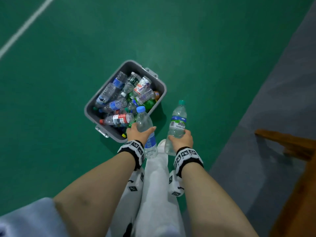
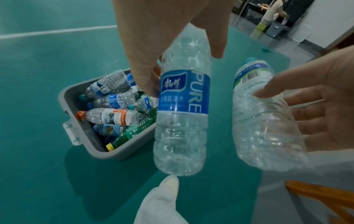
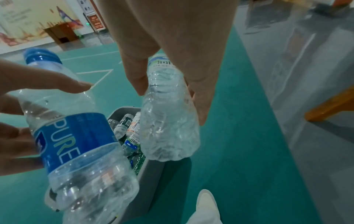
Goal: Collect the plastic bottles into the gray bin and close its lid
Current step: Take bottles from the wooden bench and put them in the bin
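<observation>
I've got a crinkly clear blue-label bottle point(image 1: 145, 127) gripped in my left hand point(image 1: 136, 133), green-capped bottle point(image 1: 177, 124) in my right hand point(image 1: 182, 140), above the rounded gray bin point(image 1: 160, 82).

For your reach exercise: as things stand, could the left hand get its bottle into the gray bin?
Probably yes. The left hand grips the blue-label bottle right over the near edge of the gray bin, which has no lid on and nothing above its opening. The bottles already inside lie below the rim.

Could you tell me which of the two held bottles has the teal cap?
The bottle in the right hand; the left hand's has a light blue cap.
</observation>
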`<state>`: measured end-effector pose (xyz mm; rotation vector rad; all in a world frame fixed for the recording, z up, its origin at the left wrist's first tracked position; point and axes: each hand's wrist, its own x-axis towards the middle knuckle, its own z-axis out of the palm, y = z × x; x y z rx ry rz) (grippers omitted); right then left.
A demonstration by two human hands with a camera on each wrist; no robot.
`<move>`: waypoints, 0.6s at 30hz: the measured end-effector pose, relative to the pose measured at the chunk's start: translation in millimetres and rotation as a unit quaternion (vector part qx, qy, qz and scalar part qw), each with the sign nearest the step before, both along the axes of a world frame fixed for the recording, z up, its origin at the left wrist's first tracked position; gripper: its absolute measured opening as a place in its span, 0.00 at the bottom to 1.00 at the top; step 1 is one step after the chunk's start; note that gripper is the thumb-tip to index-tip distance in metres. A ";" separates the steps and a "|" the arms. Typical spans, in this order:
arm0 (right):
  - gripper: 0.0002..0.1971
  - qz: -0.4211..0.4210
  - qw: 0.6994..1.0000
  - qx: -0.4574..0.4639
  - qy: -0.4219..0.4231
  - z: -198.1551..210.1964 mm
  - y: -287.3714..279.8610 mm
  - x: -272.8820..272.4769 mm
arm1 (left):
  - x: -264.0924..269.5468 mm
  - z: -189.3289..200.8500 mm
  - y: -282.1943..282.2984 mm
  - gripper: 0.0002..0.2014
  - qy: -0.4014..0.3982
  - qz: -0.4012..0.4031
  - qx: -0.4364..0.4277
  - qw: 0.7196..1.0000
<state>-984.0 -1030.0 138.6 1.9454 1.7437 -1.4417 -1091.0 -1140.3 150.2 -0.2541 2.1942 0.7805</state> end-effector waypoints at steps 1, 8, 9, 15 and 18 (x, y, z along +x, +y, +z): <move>0.27 0.007 1.000 -0.006 0.000 -6.0 5.9 -11.5 | -9.8 -4.3 4.6 0.43 0.002 -0.002 -0.010 1.000; 0.27 0.076 0.995 -0.068 0.014 -43.9 26.2 -78.3 | -64.0 -38.4 24.3 0.46 -0.001 -0.069 -0.063 0.996; 0.27 0.077 0.994 -0.077 0.014 -48.9 25.5 -84.6 | -70.0 -42.4 24.7 0.47 0.000 -0.082 -0.070 0.994; 0.25 0.049 0.992 -0.114 -0.009 -99.4 10.3 -127.1 | -119.5 -91.9 5.9 0.45 0.004 -0.092 -0.115 0.989; 0.25 0.014 0.993 -0.113 -0.013 -129.5 0.7 -148.1 | -144.2 -123.1 -11.9 0.43 0.003 -0.100 -0.140 0.985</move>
